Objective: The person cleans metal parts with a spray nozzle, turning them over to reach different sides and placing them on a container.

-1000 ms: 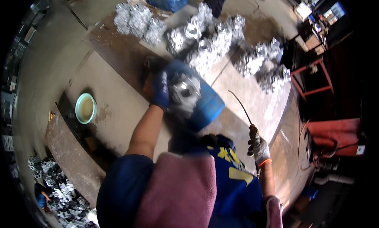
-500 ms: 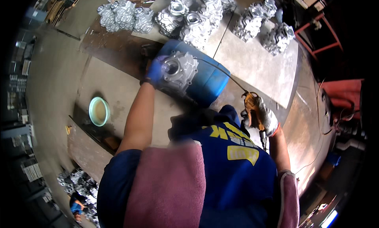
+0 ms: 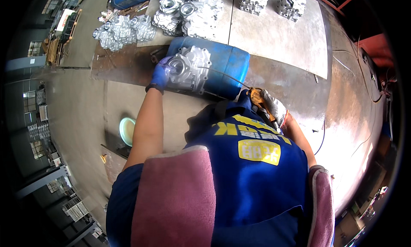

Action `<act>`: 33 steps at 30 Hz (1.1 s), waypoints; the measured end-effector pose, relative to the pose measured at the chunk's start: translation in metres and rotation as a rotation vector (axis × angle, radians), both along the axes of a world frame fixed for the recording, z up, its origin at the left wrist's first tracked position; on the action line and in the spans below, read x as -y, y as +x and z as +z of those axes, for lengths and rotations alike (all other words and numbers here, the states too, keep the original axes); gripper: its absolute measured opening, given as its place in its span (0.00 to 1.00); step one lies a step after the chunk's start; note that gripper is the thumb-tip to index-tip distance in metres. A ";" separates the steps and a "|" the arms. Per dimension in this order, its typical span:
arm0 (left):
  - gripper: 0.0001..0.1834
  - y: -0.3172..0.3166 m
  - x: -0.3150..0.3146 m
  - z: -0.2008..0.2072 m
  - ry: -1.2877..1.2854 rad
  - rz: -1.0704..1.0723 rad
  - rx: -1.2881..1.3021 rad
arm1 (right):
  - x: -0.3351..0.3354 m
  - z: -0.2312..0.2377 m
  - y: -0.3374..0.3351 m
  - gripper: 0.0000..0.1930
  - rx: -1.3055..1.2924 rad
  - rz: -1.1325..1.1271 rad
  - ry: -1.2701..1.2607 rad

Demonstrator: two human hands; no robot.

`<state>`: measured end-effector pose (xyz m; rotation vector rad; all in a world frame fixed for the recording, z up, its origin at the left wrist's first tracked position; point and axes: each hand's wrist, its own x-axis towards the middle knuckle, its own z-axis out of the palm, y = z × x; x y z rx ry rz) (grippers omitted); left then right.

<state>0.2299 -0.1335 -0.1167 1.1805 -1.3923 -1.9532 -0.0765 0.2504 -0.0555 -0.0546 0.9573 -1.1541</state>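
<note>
A silver cast-metal housing (image 3: pixel 190 68) lies on top of a blue plastic drum (image 3: pixel 222 63) that rests on its side. My left hand (image 3: pixel 160 73), in a blue glove, grips the left edge of the housing. My right hand (image 3: pixel 267 105), in an orange and grey glove, holds a thin metal rod (image 3: pixel 222 74). The rod arcs up and left, with its tip at the housing. My blue apron and pink sleeves fill the lower part of the view.
Several more silver castings (image 3: pixel 188 11) lie in heaps on flat sheets (image 3: pixel 274 33) beyond the drum, with another heap (image 3: pixel 122 29) at the far left. A pale green bowl (image 3: pixel 127 130) sits on the floor at my left. Cables (image 3: pixel 364 76) run along the floor at right.
My right hand has swung the rod from out at the right, pointing upward, over to the housing. The view has shifted, so the drum and housing sit higher in the picture. The left hand keeps its grip.
</note>
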 end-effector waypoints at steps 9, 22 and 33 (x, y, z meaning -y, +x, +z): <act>0.18 0.002 0.006 -0.002 0.105 0.029 -0.081 | 0.005 -0.006 0.009 0.22 0.112 -0.070 -0.004; 0.22 0.003 0.004 0.003 0.056 -0.006 -0.046 | 0.010 -0.004 0.012 0.23 -0.026 -0.022 -0.028; 0.21 0.009 -0.005 0.014 -0.478 -0.190 0.720 | -0.021 0.050 -0.031 0.31 -0.991 0.513 -0.017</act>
